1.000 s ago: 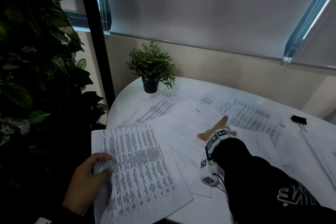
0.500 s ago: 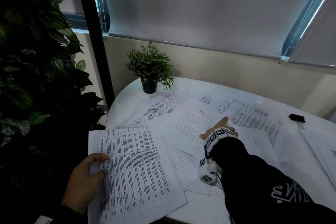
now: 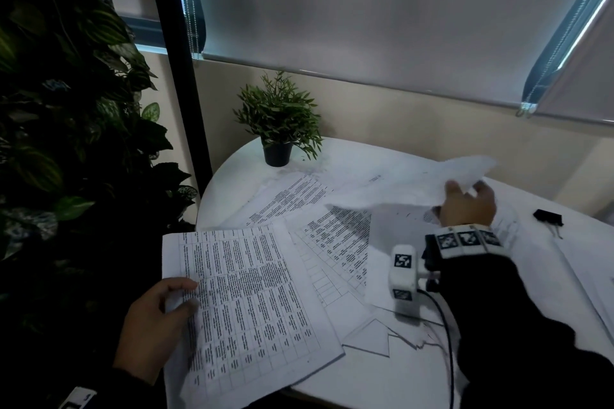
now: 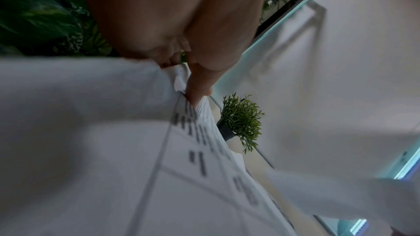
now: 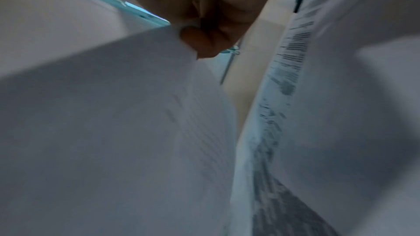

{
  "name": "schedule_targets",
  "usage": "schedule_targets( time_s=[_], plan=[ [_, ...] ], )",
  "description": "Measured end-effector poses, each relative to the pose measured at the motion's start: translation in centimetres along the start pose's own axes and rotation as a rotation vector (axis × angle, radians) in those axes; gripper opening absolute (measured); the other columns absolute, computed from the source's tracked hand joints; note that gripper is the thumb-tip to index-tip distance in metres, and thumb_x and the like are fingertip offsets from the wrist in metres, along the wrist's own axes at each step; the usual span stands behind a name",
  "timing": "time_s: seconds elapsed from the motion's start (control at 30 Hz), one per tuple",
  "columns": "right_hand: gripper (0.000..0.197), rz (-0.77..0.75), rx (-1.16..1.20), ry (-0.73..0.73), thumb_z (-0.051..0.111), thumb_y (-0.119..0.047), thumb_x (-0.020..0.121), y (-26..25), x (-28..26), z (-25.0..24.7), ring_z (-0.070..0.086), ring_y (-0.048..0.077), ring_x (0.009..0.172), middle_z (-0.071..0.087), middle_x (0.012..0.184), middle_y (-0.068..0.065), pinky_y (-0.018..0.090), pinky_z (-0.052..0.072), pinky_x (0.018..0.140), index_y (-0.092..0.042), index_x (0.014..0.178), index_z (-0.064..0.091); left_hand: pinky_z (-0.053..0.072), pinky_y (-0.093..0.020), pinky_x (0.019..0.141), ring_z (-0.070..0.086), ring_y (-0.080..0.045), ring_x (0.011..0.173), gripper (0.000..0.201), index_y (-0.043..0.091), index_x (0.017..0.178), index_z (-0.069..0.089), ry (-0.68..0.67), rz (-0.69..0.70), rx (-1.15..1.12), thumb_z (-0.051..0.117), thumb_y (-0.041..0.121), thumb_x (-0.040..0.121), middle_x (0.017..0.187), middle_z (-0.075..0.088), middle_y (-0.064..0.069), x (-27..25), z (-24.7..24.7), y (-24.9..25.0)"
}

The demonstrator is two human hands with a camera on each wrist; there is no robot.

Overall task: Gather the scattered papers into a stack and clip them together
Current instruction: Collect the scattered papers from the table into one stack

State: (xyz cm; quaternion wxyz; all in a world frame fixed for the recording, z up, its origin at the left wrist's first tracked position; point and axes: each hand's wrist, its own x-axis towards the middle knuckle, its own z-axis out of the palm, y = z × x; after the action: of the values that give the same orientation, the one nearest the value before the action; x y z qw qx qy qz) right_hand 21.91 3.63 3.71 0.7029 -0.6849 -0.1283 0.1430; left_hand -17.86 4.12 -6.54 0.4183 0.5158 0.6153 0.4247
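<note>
Papers lie scattered over the near half of the round white tabletop [image 3: 332, 385], overlapping one another. The left hand [image 3: 156, 329] grips the printed table sheets [image 3: 246, 302] at their left edge, which juts past the tabletop's rim: thumb on top of the print, the other fingers [image 4: 200, 85] curled underneath, as the left wrist view shows. The right hand [image 3: 468, 206] is farther back and to the right, pinching one corner of a lifted sheet [image 3: 408, 189]; that sheet is raised off the pile, bowed and blurred, its far end hanging above the papers beneath. In the right wrist view the fingers [image 5: 200, 42] are bent tightly against the sheet's edge. More loose pages [image 3: 335, 242] with tables and text lie between the two hands, and a page with a line drawing [image 3: 375, 339] lies nearest the front rim. A black binder clip [image 3: 547, 218] rests on the tabletop to the right of the right hand, apart from it. A small potted plant [image 3: 277, 123] stands at the tabletop's back edge against a beige wall, under a lowered roller blind [image 3: 365, 16]. Dense dark foliage [image 3: 66, 109] fills the left side.
</note>
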Motion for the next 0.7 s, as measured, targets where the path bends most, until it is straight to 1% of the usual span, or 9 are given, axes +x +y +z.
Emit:
schedule_targets(
  time_s=[0.07,0.17,0.23,0.27,0.33,0.4,0.47,0.57,0.7],
  plan=[
    [0.040,-0.067,0.063,-0.050,0.060,-0.012,0.089,-1.9,-0.7,0.1,0.058,0.016,0.065,0.060,0.104,0.006,0.022,0.048,0.046,-0.011,0.128,0.049,0.041,-0.043,0.101,0.056,-0.035,0.112,0.017,0.005,0.086,0.065,0.014,-0.035,-0.057,0.064,-0.011,0.080,0.107,0.063,-0.015,0.1,0.3,-0.4],
    [0.032,-0.052,-0.078,-0.435,0.061,-0.004,0.089,-1.3,-4.6,1.5,0.060,0.010,0.059,0.061,0.090,0.007,0.017,0.045,0.040,-0.011,0.119,0.051,0.040,-0.038,0.099,0.058,-0.028,0.104,0.007,0.008,0.091,0.067,0.026,-0.140,-0.221,0.061,0.008,0.089,0.112,0.063,-0.014,-0.2,0.8,0.5],
    [0.025,0.030,-0.120,-0.713,0.059,0.005,0.087,0.8,-7.4,2.2,0.063,0.006,0.051,0.069,0.069,0.001,0.020,0.053,0.048,-0.010,0.106,0.053,0.038,-0.037,0.100,0.057,-0.022,0.105,0.019,0.021,0.090,0.070,-0.050,-0.264,-0.407,0.061,0.038,0.088,0.113,0.066,0.002,-0.5,1.2,1.7],
    [0.024,0.077,-0.153,-0.832,0.059,0.007,0.086,1.9,-8.6,2.4,0.065,0.008,0.053,0.071,0.067,0.001,0.025,0.055,0.055,-0.009,0.103,0.054,0.040,-0.037,0.098,0.059,-0.020,0.102,0.024,0.025,0.095,0.068,-0.094,-0.321,-0.482,0.058,0.046,0.088,0.102,0.071,0.011,-0.7,1.3,2.4],
    [0.028,0.089,-0.298,-1.017,0.062,0.007,0.084,4.0,-10.9,2.5,0.066,0.013,0.066,0.070,0.080,0.007,0.028,0.055,0.066,-0.011,0.105,0.056,0.049,-0.031,0.079,0.063,-0.018,0.081,0.019,0.030,0.109,0.060,-0.175,-0.333,-0.522,0.054,0.035,0.092,0.072,0.073,0.016,-1.2,1.4,3.3],
    [0.032,0.080,-0.414,-1.125,0.064,-0.002,0.086,5.3,-12.3,2.4,0.063,0.015,0.082,0.065,0.095,0.006,0.025,0.054,0.076,-0.010,0.116,0.056,0.049,-0.030,0.079,0.063,-0.021,0.084,0.036,0.021,0.117,0.055,-0.185,-0.260,-0.350,0.066,0.014,0.083,0.101,0.073,-0.002,-1.6,1.5,3.0],
    [0.046,-0.065,-0.704,-1.069,0.065,-0.028,0.087,5.3,-11.9,2.1,0.057,0.014,0.098,0.059,0.105,0.002,0.030,0.049,0.090,-0.014,0.128,0.050,0.046,-0.033,0.084,0.054,-0.025,0.097,0.060,0.009,0.127,0.047,-0.142,-0.155,-0.193,0.069,-0.010,0.074,0.119,0.057,-0.013,-1.4,1.3,1.8],
    [0.081,-0.344,-1.306,-0.759,0.053,-0.063,0.082,4.2,-10.0,1.0,0.033,0.029,0.131,0.035,0.141,0.014,0.043,0.035,0.106,-0.020,0.145,0.026,0.049,-0.025,0.077,0.049,-0.024,0.100,0.064,0.009,0.128,0.044,-0.079,-0.065,-0.130,0.064,-0.020,0.074,0.115,0.049,-0.009,-0.7,1.3,0.5],
    [0.082,-0.302,-1.506,-0.484,0.045,-0.064,0.083,3.3,-7.3,0.2,0.012,0.037,0.139,0.011,0.152,0.016,0.054,0.025,0.106,-0.024,0.147,0.013,0.046,-0.022,0.082,0.052,-0.026,0.105,0.042,0.015,0.107,0.057,-0.068,0.086,-0.026,0.062,-0.016,0.079,0.113,0.056,-0.008,0.5,0.9,-0.7]
  ],
)
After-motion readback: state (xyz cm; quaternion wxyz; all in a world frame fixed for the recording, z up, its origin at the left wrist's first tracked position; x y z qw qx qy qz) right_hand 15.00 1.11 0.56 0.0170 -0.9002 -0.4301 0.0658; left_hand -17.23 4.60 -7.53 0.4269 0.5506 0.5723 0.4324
